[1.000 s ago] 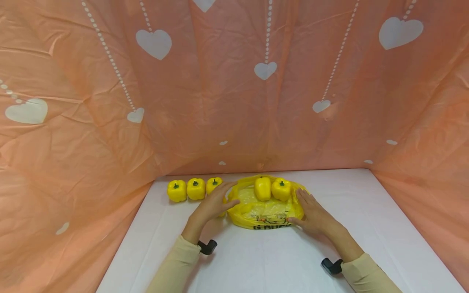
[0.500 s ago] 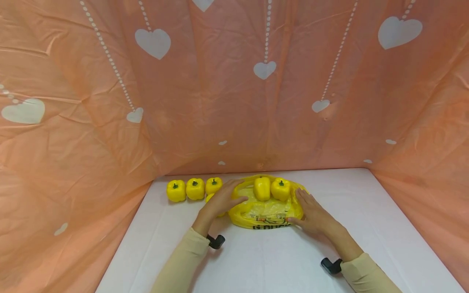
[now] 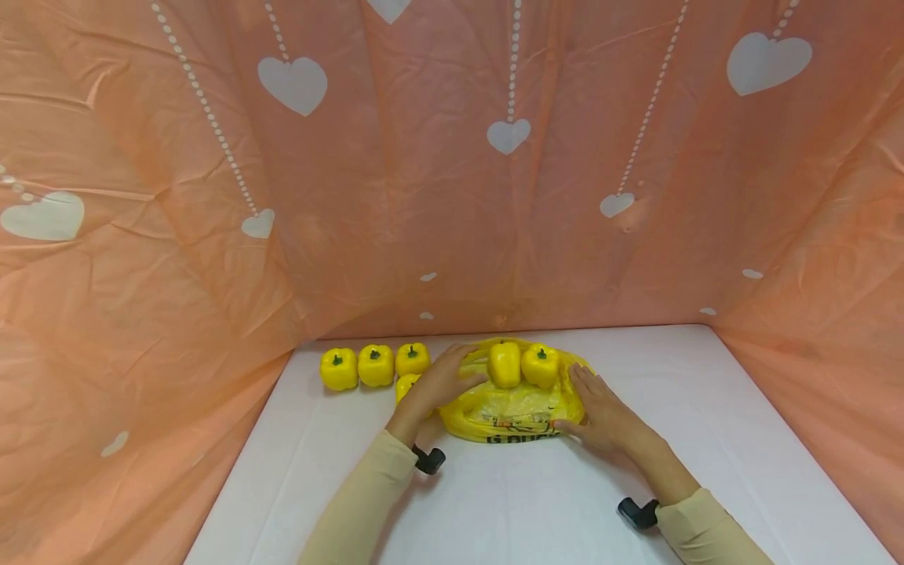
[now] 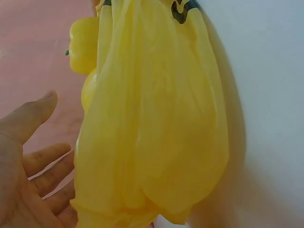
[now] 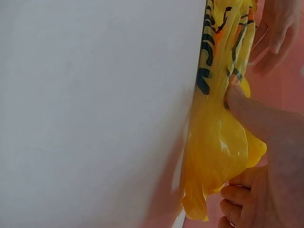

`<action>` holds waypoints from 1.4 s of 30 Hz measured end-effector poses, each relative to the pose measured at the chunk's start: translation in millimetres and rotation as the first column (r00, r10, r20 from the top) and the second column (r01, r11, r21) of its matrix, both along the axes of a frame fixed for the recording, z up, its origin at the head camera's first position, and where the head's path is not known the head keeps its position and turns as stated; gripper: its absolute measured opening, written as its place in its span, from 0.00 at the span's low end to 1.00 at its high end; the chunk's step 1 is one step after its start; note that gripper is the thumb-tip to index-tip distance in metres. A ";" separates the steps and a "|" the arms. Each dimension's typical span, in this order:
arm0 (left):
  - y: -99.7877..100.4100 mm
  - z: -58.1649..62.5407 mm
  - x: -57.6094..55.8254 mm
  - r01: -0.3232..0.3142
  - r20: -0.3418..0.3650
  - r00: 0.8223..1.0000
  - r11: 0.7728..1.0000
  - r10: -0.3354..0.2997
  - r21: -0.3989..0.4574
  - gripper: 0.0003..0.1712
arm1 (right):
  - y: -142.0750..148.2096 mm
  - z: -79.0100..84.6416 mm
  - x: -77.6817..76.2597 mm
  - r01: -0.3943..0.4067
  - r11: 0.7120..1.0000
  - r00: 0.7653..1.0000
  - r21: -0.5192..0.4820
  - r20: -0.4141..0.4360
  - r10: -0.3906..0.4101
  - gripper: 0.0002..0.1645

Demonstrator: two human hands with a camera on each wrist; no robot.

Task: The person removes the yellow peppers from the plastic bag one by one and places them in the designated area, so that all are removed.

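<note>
A yellow plastic bag (image 3: 508, 412) with dark printing lies spread on the table, its mouth wide. Two yellow bell peppers (image 3: 504, 365) are together at the back of its mouth. My left hand (image 3: 441, 380) is over the bag's left rim, fingers extended and thumb apart, with nothing in it. In the left wrist view, the same hand (image 4: 28, 166) is beside the bag's side, palm showing. Straight fingers of my right hand (image 3: 607, 416) lie along the bag's right side, the thumb at its front. The right wrist view shows that thumb (image 5: 249, 107) against the printed plastic.
Left of the bag, three yellow bell peppers (image 3: 376, 366) stand in a row, stems up. Another bell pepper (image 3: 406, 386) in front of them is partly hidden by my left hand. A peach curtain (image 3: 452, 196) with white hearts surrounds the white table (image 3: 508, 502).
My left hand has moved rightward to the bag's left rim, uncovering more of the peppers at left. My right hand and the two peppers at the bag have stayed in place.
</note>
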State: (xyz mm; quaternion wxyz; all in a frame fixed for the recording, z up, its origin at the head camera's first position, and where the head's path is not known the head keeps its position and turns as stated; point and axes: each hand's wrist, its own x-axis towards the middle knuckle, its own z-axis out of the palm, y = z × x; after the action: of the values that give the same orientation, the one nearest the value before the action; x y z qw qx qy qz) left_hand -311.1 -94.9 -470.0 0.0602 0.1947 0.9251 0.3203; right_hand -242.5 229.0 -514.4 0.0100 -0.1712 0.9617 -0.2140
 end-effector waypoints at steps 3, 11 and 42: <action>3.8 0.4 -3.4 -0.016 0.025 1.000 1.000 0.016 0.007 0.40 | 0.4 0.2 -0.1 0.000 1.000 1.000 0.003 -0.002 0.000 0.65; 11.9 -1.0 -12.9 -0.068 0.093 0.994 0.997 0.065 0.033 0.38 | 0.0 0.7 0.6 0.003 1.000 1.000 0.000 0.006 -0.003 0.66; 40.3 -15.9 -28.7 -0.044 0.086 0.995 0.999 0.043 0.007 0.41 | -0.1 3.7 2.1 -0.005 1.000 1.000 0.005 -0.003 0.005 0.64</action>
State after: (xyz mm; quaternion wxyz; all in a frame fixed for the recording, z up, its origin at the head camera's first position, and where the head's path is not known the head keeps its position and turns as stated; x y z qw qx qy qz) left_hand -339.8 -54.6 -485.9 0.0920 0.1607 0.9243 0.3338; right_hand -240.4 228.9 -510.7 0.0096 -0.1737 0.9618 -0.2114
